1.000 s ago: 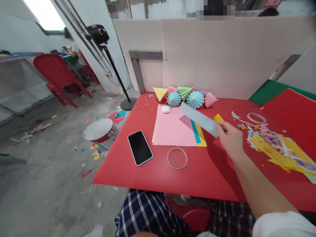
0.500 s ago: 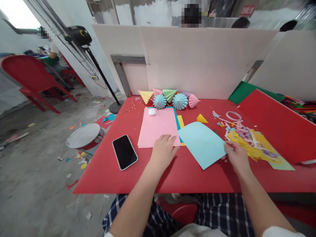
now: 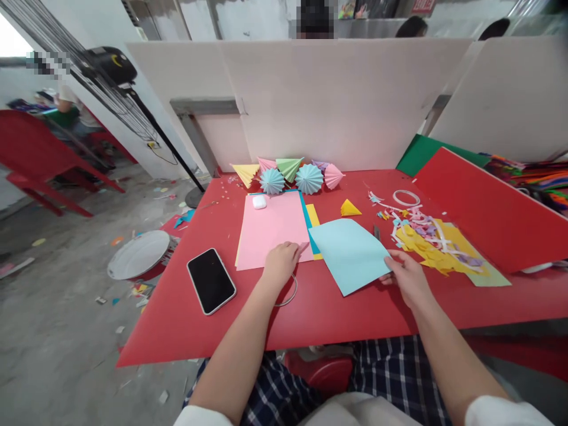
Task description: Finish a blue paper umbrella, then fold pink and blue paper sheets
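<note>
Red chair (image 3: 39, 148), bucket (image 3: 141, 255) on grey floor (image 3: 80, 349).

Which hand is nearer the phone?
Left. The left hand is right of the phone, at the near edge of the pink paper; the right hand is farther right, holding the light blue sheet.

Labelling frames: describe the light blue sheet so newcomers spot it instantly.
On the red table, find the right hand. It holds the light blue sheet by one corner. Colour separates it from the pink sheet; lack of pleats, from the blue fans behind.

Right-hand fingers (image 3: 396, 264) pinch a light-blue sheet (image 3: 350, 254) over a red table (image 3: 337, 322).
</note>
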`<action>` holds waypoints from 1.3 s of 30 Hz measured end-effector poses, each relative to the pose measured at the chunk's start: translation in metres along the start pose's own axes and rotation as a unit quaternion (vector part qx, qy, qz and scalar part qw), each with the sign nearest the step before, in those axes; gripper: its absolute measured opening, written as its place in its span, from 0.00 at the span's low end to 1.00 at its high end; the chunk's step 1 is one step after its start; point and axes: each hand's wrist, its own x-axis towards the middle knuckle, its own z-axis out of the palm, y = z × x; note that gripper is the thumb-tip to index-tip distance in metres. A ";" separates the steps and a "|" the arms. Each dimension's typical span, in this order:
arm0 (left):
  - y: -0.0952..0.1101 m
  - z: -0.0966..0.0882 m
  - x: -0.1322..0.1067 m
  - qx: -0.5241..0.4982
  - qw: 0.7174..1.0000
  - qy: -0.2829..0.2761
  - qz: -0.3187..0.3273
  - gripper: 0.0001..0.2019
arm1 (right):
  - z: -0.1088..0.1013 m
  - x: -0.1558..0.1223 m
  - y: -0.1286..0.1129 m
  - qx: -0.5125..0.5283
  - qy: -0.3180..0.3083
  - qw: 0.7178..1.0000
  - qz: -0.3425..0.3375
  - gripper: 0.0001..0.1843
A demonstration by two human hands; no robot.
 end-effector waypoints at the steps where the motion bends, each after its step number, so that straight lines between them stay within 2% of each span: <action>1: -0.002 0.001 -0.001 -0.005 1.000 0.008 -0.014 0.16 | 0.000 0.001 0.000 -0.002 0.007 1.000 -0.003 0.24; 5: -0.004 0.006 -0.004 -0.022 0.998 0.044 -0.045 0.13 | -0.007 0.006 0.000 -0.023 0.052 0.998 -0.015 0.24; 9: 0.003 0.013 -0.003 -0.029 0.998 0.053 0.004 0.15 | -0.014 0.006 -0.001 -0.043 0.072 0.996 -0.011 0.23; 15: 0.011 0.025 -0.003 -0.011 0.994 0.058 0.092 0.13 | -0.004 -0.005 -0.005 -0.042 0.021 0.999 -0.022 0.26; 20: 0.014 0.033 -0.005 0.001 0.990 0.067 0.121 0.10 | 0.008 -0.013 -0.007 -0.042 -0.042 0.998 0.013 0.30; 25: 0.014 0.040 -0.003 0.009 0.989 0.085 0.124 0.10 | 0.011 -0.013 -0.005 -0.010 -0.051 0.998 0.029 0.33; 34: 0.018 0.039 -0.005 0.074 0.973 0.111 0.190 0.17 | 0.015 -0.008 -0.001 0.019 -0.047 0.998 0.023 0.28; 39: 0.021 0.038 -0.006 0.092 0.973 0.128 0.169 0.15 | 0.013 -0.007 0.001 0.047 -0.055 0.997 0.031 0.27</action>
